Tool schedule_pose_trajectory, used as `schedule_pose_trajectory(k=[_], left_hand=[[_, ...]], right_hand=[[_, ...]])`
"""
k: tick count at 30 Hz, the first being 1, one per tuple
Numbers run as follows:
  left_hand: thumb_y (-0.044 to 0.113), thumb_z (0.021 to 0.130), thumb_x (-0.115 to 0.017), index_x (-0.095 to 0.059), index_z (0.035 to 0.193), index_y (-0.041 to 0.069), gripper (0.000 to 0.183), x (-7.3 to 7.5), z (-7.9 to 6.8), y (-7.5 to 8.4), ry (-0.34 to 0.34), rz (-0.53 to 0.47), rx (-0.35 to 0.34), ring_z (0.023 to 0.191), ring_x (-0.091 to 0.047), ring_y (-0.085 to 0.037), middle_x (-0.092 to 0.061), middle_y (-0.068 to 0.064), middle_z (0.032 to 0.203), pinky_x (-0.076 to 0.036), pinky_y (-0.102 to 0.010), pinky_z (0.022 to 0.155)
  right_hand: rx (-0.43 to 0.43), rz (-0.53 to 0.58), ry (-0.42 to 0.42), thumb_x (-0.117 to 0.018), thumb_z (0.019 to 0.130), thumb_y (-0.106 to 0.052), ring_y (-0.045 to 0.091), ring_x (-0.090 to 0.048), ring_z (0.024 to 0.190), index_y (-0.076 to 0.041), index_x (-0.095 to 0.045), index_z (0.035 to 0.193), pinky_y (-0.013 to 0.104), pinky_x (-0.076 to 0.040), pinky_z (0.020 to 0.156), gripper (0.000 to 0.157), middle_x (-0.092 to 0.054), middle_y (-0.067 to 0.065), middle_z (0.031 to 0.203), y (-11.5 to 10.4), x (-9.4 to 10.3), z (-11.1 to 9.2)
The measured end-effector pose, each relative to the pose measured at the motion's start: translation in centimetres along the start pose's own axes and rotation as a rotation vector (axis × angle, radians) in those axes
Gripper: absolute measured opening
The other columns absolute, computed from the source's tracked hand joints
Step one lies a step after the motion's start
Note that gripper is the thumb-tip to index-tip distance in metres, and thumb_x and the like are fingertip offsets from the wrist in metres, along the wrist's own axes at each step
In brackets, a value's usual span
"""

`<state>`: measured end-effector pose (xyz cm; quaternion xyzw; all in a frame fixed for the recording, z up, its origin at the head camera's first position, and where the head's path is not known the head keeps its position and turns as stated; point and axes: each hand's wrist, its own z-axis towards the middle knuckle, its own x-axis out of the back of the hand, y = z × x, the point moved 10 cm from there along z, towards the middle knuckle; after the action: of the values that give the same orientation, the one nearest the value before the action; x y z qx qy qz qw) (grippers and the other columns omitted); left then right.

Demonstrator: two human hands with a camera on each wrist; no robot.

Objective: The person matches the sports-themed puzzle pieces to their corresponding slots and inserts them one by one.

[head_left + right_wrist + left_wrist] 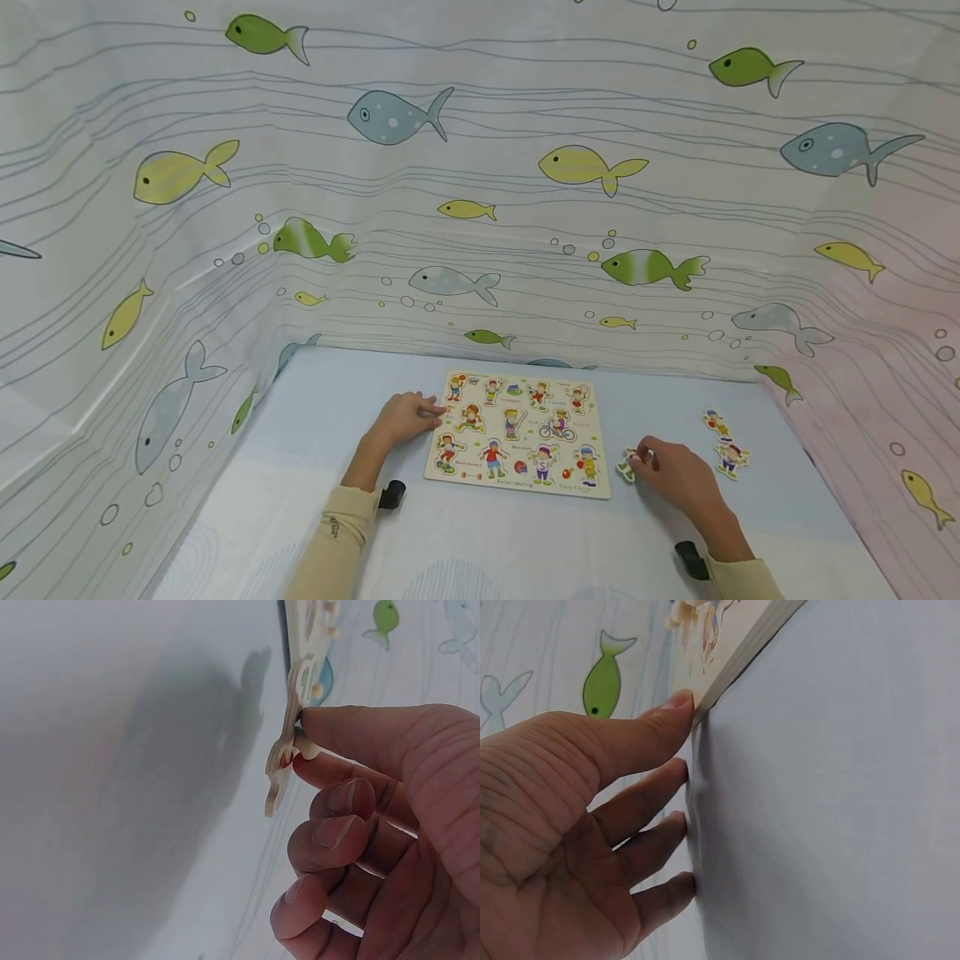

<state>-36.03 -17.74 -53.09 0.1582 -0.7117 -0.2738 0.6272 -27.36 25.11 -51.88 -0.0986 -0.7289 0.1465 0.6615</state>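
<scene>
A wooden peg-puzzle board (592, 433) with sports figures lies flat on the table. At its left edge is my left hand (406, 417); in the left wrist view the thumb (656, 731) touches the corner of the board (739, 652), and the other fingers spread loosely below. To the right of the board, my right hand (678, 475) pinches a small wooden puzzle piece (626, 468) by its knob (306, 745) between thumb and forefinger. The right wrist view shows this piece (298, 686) edge-on, close over the table, with the other fingers curled.
Two loose puzzle pieces, an upper one (717, 425) and a lower one (731, 460), lie right of my right hand. The pale blue tabletop (315, 400) is bounded at the back and sides by a fish-patterned sheet (510, 242). Dark straps (392, 495) sit at both wrists.
</scene>
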Motion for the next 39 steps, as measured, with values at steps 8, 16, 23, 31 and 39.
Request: schedule_pose_trajectory(k=[8, 16, 23, 31, 39], left_hand=[[0.023, 0.084, -0.079, -0.077, 0.109, 0.016, 0.025, -0.1, 0.1, 0.0, 0.001, 0.004, -0.019, 0.136, -0.042, -0.038, -0.061, -0.009, 0.131, -0.027, -0.054, 0.115], [0.023, 0.084, -0.079, -0.077, 0.108, 0.017, 0.026, -0.1, 0.1, -0.1, 0.008, 0.005, -0.016, 0.136, -0.042, -0.037, -0.062, -0.008, 0.131, -0.027, -0.053, 0.115], [0.023, 0.084, -0.079, -0.077, 0.108, 0.016, 0.025, -0.1, 0.0, -0.1, 0.008, -0.009, -0.012, 0.136, -0.042, -0.038, -0.062, -0.008, 0.13, -0.027, -0.054, 0.115], [0.021, 0.084, -0.078, -0.077, 0.107, 0.016, 0.023, 0.1, -0.1, 0.1, 0.007, 0.009, -0.021, 0.134, -0.043, -0.04, -0.062, -0.01, 0.13, -0.029, -0.056, 0.113], [0.023, 0.084, -0.078, -0.077, 0.108, 0.017, 0.024, 0.1, -0.1, 0.1, 0.002, 0.015, -0.004, 0.135, -0.043, -0.039, -0.061, -0.008, 0.132, -0.028, -0.055, 0.114]], right_hand=[[0.02, -0.001, 0.003, -0.069, 0.091, -0.027, 0.015, -0.046, 0.06, -0.014, -0.064, 0.099, 0.03, -0.036, 0.049, 0.016, -0.051, -0.002, 0.069, -1.0, 0.3, 0.1], [0.04, -0.006, 0.026, -0.071, 0.089, -0.025, 0.015, -0.045, 0.058, -0.015, -0.064, 0.097, 0.029, -0.035, 0.048, 0.015, -0.05, -0.003, 0.066, -1.7, 0.0, 0.3], [0.055, 0.009, 0.02, -0.071, 0.09, -0.026, 0.015, -0.044, 0.056, -0.015, -0.064, 0.097, 0.029, -0.035, 0.048, 0.015, -0.048, -0.003, 0.064, -3.1, -0.3, 0.4], [0.096, 0.02, 0.048, -0.071, 0.09, -0.027, 0.013, -0.043, 0.055, -0.017, -0.065, 0.096, 0.028, -0.034, 0.047, 0.013, -0.048, -0.005, 0.063, -4.7, -0.3, 0.6], [0.104, 0.022, 0.048, -0.071, 0.091, -0.027, 0.012, -0.042, 0.053, -0.019, -0.064, 0.095, 0.027, -0.033, 0.046, 0.012, -0.047, -0.006, 0.061, -5.7, -0.4, 1.0]])
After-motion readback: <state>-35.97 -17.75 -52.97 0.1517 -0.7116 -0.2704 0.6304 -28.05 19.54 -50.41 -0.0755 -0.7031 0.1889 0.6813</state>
